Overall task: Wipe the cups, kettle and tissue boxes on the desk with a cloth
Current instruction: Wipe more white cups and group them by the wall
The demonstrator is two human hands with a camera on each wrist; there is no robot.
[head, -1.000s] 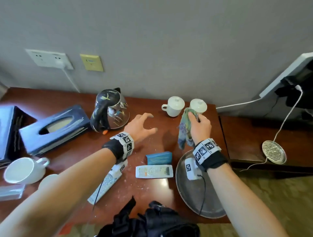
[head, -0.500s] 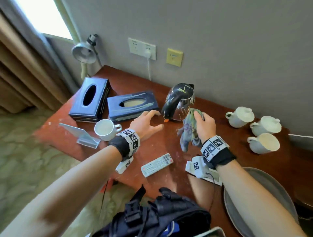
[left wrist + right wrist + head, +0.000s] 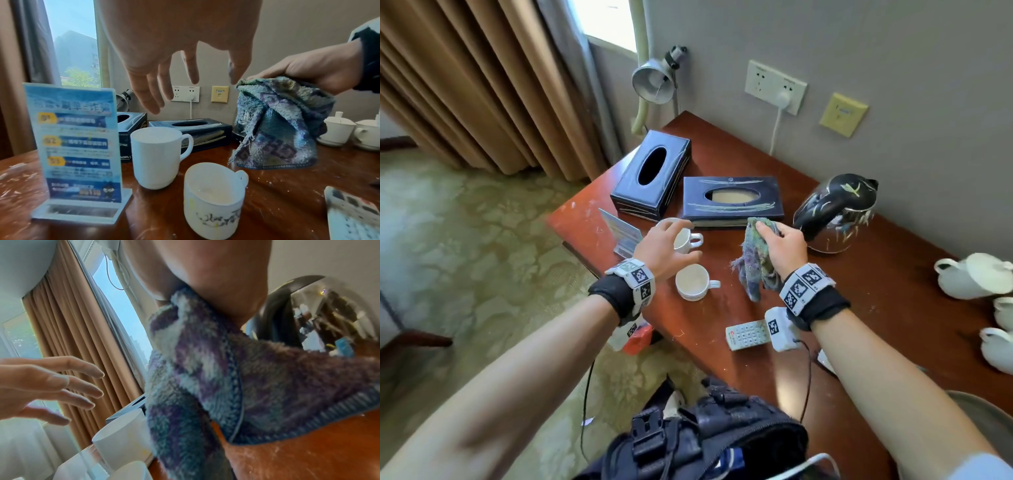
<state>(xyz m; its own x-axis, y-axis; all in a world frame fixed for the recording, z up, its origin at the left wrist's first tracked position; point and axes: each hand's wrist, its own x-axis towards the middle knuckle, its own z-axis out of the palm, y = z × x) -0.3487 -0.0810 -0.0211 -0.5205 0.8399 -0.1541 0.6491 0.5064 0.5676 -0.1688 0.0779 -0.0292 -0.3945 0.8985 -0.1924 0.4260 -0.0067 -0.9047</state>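
Note:
My right hand (image 3: 779,245) grips a blue-purple terry cloth (image 3: 755,263) that hangs above the desk, just left of the dark, shiny kettle (image 3: 835,214). My left hand (image 3: 671,240) hovers with fingers spread over a plain white cup (image 3: 686,240), not touching it. The left wrist view shows the same cup (image 3: 155,157) below the fingers (image 3: 148,95). A second, decorated white cup (image 3: 693,282) stands nearer to me. Two dark blue tissue boxes (image 3: 652,180) (image 3: 732,202) lie behind the cups.
An acrylic sign stand (image 3: 619,229) stands by the desk's left edge. A remote (image 3: 746,335) lies near the front edge. Lidded white cups (image 3: 976,275) sit at the right. A desk lamp (image 3: 654,82) and wall sockets (image 3: 775,85) are behind.
The view has swung left. My left hand has moved from near the kettle to above the plain white cup. The right hand followed leftward with the cloth still in it.

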